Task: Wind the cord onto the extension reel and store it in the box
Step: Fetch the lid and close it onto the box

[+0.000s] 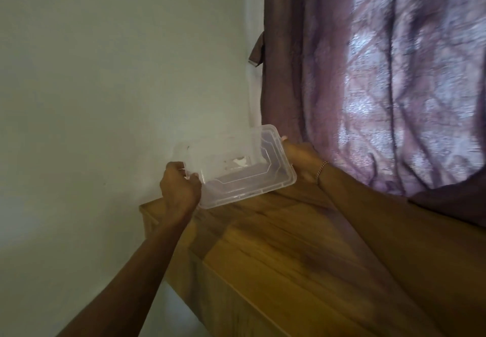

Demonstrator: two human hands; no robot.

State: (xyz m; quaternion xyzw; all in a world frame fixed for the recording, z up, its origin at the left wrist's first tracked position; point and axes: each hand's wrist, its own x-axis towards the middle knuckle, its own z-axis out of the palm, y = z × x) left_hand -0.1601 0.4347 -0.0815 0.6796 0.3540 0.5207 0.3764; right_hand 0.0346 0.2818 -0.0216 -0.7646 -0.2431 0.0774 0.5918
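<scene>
A clear plastic box is held tilted just above the far end of a wooden surface, its open side turned towards me. My left hand grips its left rim. On the opposite side my right hand holds the right end, with a thin bracelet on that wrist. The box looks empty apart from a small white patch seen through its bottom. No cord or reel is in view.
A pale wall stands right behind the box. A purple curtain hangs at the right and drapes onto the wooden surface's far right edge. The wooden top runs from the box towards me.
</scene>
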